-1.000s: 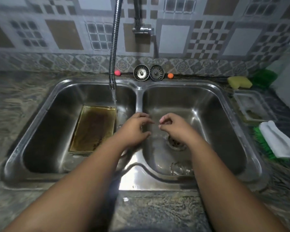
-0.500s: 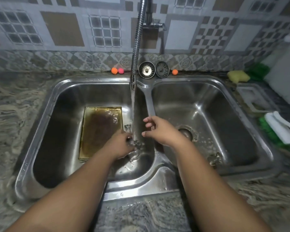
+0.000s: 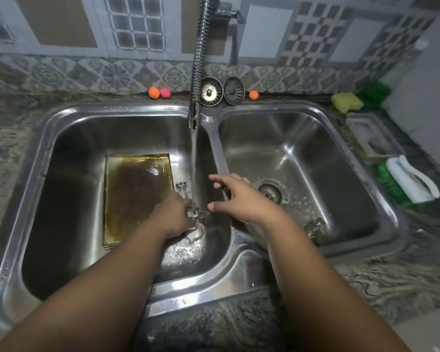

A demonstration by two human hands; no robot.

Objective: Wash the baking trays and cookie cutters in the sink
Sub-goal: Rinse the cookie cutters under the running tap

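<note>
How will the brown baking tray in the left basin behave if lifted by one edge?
Probably stiff: the baking tray looks like flat rimmed metal. Likely slippery: water glistens on its brown-stained surface. It lies flat in the left basin, so catching an edge may be awkward.

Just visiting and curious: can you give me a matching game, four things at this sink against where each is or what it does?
1 baking tray
2 yellow sponge
3 drain strainers
4 left hand

A grips a cookie cutter under the water
B on the counter, back right
C flat in the left basin
D propped against the wall

Pairs: 1-C, 2-B, 3-D, 4-A
</note>
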